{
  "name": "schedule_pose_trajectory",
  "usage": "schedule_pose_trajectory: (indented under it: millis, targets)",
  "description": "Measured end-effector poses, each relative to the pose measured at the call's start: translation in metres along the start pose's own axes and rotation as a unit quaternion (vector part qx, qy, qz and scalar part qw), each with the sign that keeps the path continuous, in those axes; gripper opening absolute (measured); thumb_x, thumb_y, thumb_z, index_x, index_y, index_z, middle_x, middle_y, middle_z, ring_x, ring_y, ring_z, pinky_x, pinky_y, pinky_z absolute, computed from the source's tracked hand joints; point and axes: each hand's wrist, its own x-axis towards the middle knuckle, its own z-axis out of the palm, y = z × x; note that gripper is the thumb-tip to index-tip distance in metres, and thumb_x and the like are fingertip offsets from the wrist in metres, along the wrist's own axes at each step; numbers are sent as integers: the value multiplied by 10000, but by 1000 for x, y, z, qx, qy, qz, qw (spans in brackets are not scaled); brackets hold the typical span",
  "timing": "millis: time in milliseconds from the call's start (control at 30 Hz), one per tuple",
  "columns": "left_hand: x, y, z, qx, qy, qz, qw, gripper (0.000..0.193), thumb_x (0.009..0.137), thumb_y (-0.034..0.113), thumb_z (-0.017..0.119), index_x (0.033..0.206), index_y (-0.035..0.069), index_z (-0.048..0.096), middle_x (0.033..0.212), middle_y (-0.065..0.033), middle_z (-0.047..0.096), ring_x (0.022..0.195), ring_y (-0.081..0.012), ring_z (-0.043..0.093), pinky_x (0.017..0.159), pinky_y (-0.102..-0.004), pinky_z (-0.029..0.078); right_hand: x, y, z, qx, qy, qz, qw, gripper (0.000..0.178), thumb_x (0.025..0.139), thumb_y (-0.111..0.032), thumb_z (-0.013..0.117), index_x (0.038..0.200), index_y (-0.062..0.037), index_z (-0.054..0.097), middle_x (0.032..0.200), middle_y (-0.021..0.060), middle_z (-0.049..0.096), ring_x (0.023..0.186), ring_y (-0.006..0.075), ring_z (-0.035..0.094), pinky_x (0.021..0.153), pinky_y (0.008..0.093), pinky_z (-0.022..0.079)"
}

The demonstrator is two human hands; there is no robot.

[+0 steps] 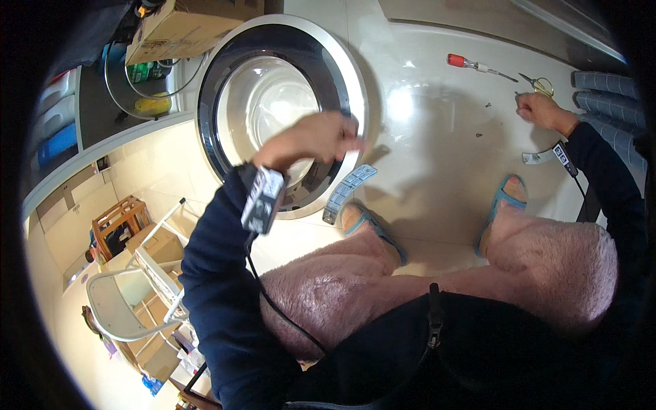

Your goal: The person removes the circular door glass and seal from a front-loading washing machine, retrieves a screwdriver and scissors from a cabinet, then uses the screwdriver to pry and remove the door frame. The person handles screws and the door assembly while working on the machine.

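Left hand [320, 137] is hanging over a round door [229, 65].
Half-curled, it is leaving its hold unclear; the right hand [541, 111], curled near scissors [544, 87], is doing likewise.

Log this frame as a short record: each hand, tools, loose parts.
Left hand: over the round glass door; motion-blurred, hold unclear
Right hand: beside the gold-handled scissors; fingers curled, hold unclear
Other tool: red-handled screwdriver on the floor
Loose parts: small dark pieces on the floor; blue-grey curved piece near the round door
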Motion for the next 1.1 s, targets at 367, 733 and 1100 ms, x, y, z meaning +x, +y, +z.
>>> schedule_pose_trajectory:
  millis: [367,733,1100]
  targets:
    - [-10,9,53,89,62,8,994,266,760,301,715,722,55,622,639,-92,599,641,-256,595,602,-376,430,11,-9,-8,-3,10,10,1000,162,794,-184,594,767,-26,568,740,150,609,721,316,593,649,404,458]
    - [-4,13,40,65,-16,-10,998,301,765,337,716,677,61,633,557,-54,590,509,-169,574,534,-312,432,5,4,0,-11,20,-5,1000,159,776,-184,589,771,-25,578,745,156,614,714,322,594,659,401,467]
    - [62,26,8,-110,224,151,957,305,879,337,593,730,72,618,583,-64,577,532,-171,555,531,-305,444,-6,-1,-1,-18,36,9,999,191,785,-233,595,802,-43,603,787,150,632,754,318,611,674,410,479]
